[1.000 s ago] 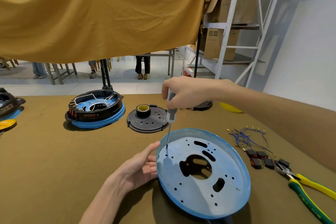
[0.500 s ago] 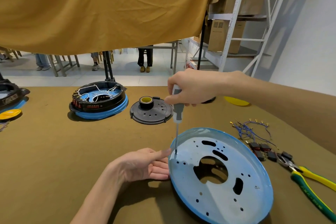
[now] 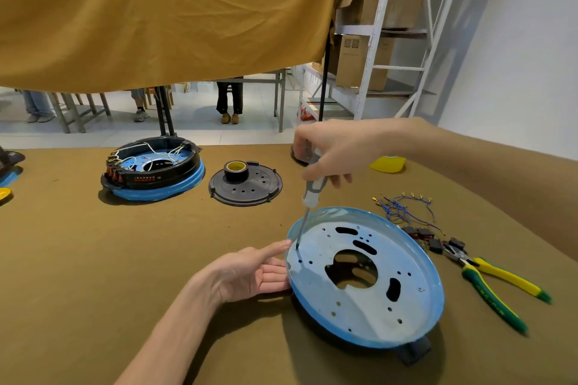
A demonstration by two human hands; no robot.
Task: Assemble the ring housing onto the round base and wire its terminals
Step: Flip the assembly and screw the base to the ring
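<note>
Base [image 3: 369, 316]: lay tilted on housing [image 3: 413, 352], for screwing. Right hand [image 3: 328, 150]: fist round screwdriver [image 3: 309, 194], tip in rim hole. Left hand [image 3: 250, 272]: fingers straight, steadying rim, gripped nothing.

Olive cloth-covered table [image 3: 93, 259], blue round base [image 3: 416, 316], pliers [image 3: 488, 278] (green-yellow handles), wires [image 3: 403, 208], black disc [image 3: 250, 189]

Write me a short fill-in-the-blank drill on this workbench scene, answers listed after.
1. The right hand grips a ____ whose tip meets the blue round base.
2. The left hand steadies the base's ____ edge.
3. The tape roll sits on a black ____.
4. The pliers have yellow and ____ handles.

Answers: screwdriver; left; disc; green
</note>
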